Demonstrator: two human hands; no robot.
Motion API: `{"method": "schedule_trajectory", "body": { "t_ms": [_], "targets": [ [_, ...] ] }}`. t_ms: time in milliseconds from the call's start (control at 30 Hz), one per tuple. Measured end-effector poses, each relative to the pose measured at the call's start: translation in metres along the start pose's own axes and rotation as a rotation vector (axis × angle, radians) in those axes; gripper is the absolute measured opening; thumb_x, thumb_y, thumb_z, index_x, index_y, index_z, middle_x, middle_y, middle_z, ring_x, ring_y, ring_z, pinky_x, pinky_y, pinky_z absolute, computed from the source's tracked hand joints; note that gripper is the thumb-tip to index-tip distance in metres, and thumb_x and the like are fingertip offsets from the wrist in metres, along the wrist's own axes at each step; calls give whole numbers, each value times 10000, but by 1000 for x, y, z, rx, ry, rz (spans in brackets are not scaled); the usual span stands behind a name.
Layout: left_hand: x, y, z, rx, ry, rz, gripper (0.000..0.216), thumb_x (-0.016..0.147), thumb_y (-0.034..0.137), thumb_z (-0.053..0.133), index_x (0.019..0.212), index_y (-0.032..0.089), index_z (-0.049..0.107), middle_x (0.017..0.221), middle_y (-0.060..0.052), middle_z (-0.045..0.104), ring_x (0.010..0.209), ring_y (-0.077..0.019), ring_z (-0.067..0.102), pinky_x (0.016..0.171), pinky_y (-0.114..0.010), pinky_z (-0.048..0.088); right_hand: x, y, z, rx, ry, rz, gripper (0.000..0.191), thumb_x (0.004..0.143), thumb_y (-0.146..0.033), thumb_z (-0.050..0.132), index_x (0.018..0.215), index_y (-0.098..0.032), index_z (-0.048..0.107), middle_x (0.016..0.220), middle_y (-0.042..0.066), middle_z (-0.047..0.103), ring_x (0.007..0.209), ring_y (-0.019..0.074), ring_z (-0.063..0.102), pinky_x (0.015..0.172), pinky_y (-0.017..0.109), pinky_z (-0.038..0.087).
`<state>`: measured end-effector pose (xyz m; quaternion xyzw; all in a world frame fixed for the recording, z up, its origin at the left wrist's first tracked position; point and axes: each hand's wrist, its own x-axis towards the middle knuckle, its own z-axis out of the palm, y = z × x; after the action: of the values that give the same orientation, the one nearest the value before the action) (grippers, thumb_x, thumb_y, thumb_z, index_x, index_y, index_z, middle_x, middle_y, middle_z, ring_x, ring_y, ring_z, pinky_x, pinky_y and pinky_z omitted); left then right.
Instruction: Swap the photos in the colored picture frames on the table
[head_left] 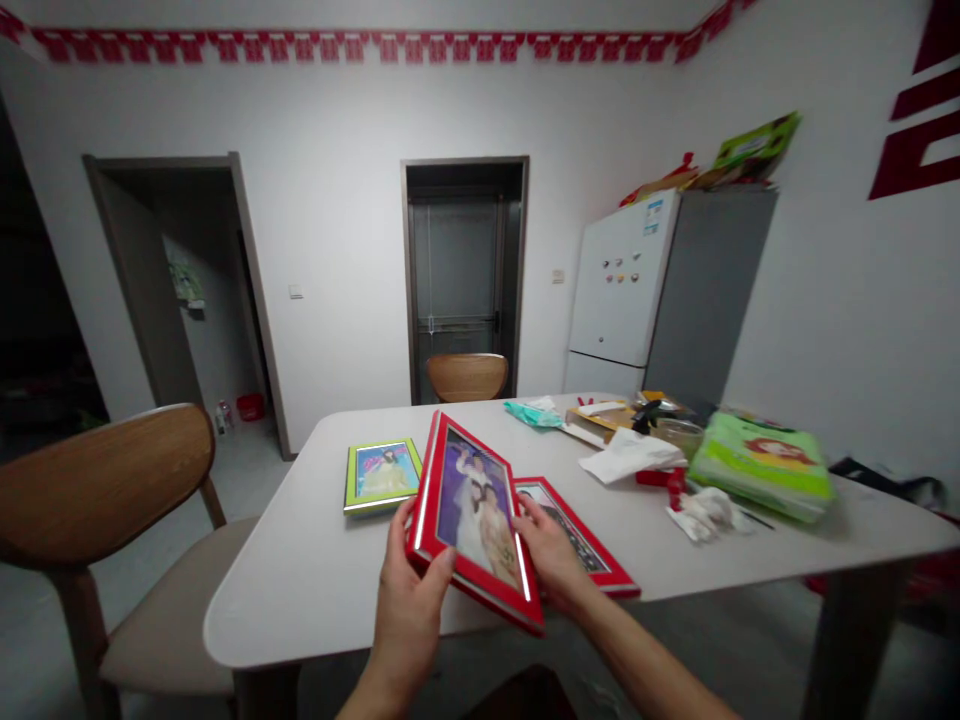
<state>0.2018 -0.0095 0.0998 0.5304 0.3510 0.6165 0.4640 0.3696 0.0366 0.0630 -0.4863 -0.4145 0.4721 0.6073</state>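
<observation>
Between my two hands a red photo frame (480, 515) is held tilted above the near side of the white table. Its picture shows people in wedding clothes. My left hand (414, 580) grips the lower left corner, thumb on the front rim. My right hand (551, 550) holds the right edge, its fingers partly hidden at the rim. A second red photo frame (592, 545) lies on the table, partly covered by the held one and my right hand. To the left a smaller yellow-green photo frame (382, 473) rests on the table, with a figure in a pale dress.
The white table (300, 570) has rounded corners. On its right side are a green tissue pack (761, 465), white paper (630, 455), crumpled tissue (705, 515) and a teal packet (534, 413). Wooden chairs stand left (112, 480) and behind (467, 377). A fridge (622, 280) is at the back right.
</observation>
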Motion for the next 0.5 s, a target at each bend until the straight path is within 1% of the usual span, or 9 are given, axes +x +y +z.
{"method": "schedule_trajectory", "body": {
  "t_ms": [33,67,133,233,333,433,500],
  "targets": [
    [3,-9,6,11,-37,-24,573,684,295,569,1184,185,310,1165,-76,507,1024,-204,503,873,-308,401,13,-5,-19,-162,20,-9,500,700,-266,443,1188,-175,390,816,24,653,655,160,611,564,244,456],
    [5,-21,13,26,-79,-39,564,687,274,559,1187,169,317,1161,-80,513,1024,-203,504,872,-299,401,26,-9,-38,-344,68,-48,486,715,-262,411,1190,-161,397,826,29,655,662,155,612,572,238,454],
    [7,-45,27,82,-140,-75,552,710,237,514,1211,157,297,1145,-76,533,1012,-185,513,860,-269,404,48,-15,-69,-804,155,-144,451,741,-248,355,1173,-143,432,889,45,651,720,143,610,621,220,446],
    [8,-75,48,351,-221,-123,535,720,197,476,1226,167,303,1144,-50,542,1025,-164,506,855,-229,390,68,-16,-101,-1012,203,-133,397,695,-203,410,1060,-129,548,962,79,634,822,172,592,706,229,419],
    [6,-85,58,524,-272,-139,514,708,179,472,1206,143,353,1147,-64,539,1034,-171,499,859,-230,379,72,-9,-115,-1123,226,-99,366,661,-193,454,990,-130,600,985,98,625,877,196,575,731,235,402],
    [6,-83,54,561,-295,-117,539,675,157,493,1201,154,373,1169,-60,521,1055,-168,481,886,-234,354,69,-4,-119,-1220,237,-82,351,671,-188,445,977,-136,609,979,109,625,893,203,567,741,244,391],
    [8,-81,41,598,-289,-97,555,662,150,500,1203,156,375,1205,-61,489,1095,-164,445,920,-236,320,67,-4,-117,-1266,217,-89,331,689,-196,430,958,-145,616,950,111,634,878,207,570,743,257,385]
  ]
}}
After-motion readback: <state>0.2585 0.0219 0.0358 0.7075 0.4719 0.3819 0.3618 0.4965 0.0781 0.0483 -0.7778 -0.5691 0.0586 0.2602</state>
